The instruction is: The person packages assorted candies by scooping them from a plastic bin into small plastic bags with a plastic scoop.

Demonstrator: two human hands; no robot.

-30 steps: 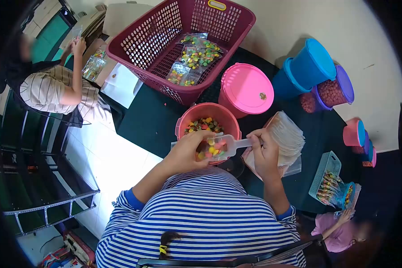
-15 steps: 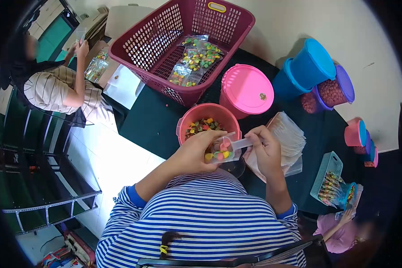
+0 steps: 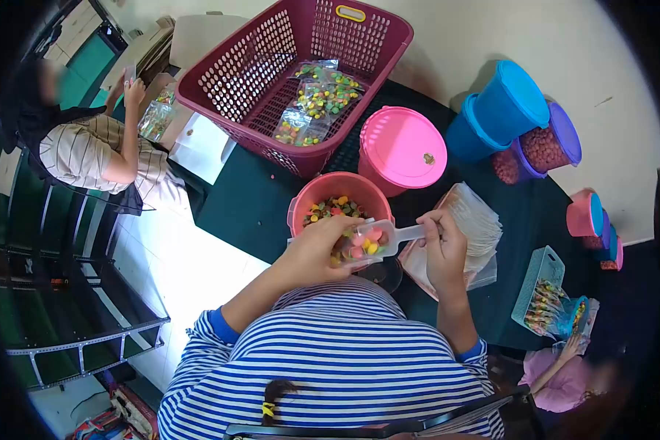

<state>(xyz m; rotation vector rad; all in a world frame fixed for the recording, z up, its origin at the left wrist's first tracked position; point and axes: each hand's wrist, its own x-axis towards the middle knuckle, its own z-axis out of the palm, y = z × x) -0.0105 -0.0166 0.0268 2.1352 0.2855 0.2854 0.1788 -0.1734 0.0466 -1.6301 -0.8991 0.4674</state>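
Note:
My left hand (image 3: 317,251) is closed on a small clear plastic bag (image 3: 339,251) holding colourful round candies. Between finger and thumb, my right hand (image 3: 445,243) grips the handle of a translucent white scoop (image 3: 397,236). The scoop's head overlaps the bag's mouth, and pink, yellow and green candies (image 3: 367,242) show in it. Just beyond my left hand stands a coral-pink tub (image 3: 301,214) with more candies inside, partly hidden by that hand. Beside my right hand lies a stack of clear bags (image 3: 475,224) on a pale pink tray.
A maroon basket (image 3: 185,86) holds several filled bags. Near it stand a pink lidded bucket (image 3: 403,143), blue tubs (image 3: 522,95) and purple-lidded containers (image 3: 561,136). A grey-green basket (image 3: 524,293) sits at right. One person (image 3: 88,150) works at left, another (image 3: 557,378) at lower right.
The scoop has drawn back slightly toward the right, showing more of its head and the candies in it. My right hand has shifted a little right; my left hand still grips the bag.

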